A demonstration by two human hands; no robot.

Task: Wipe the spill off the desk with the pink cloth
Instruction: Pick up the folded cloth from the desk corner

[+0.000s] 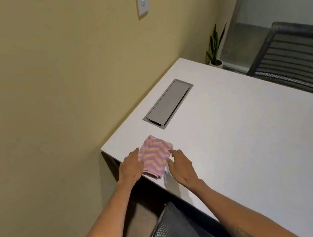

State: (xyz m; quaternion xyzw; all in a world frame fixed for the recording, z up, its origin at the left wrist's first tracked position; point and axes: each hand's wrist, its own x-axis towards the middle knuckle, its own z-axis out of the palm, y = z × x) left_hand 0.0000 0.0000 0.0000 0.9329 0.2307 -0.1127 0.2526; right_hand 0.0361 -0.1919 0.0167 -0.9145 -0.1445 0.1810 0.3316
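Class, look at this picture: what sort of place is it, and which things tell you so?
Probably an office or meeting room: a white desk with a built-in cable hatch, and mesh office chairs.

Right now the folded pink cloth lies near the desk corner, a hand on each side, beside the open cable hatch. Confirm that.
Not quite. The head view shows the cable hatch with its lid closed, not open. The rest holds: the folded pink cloth lies near the desk corner, left hand and right hand flanking it.
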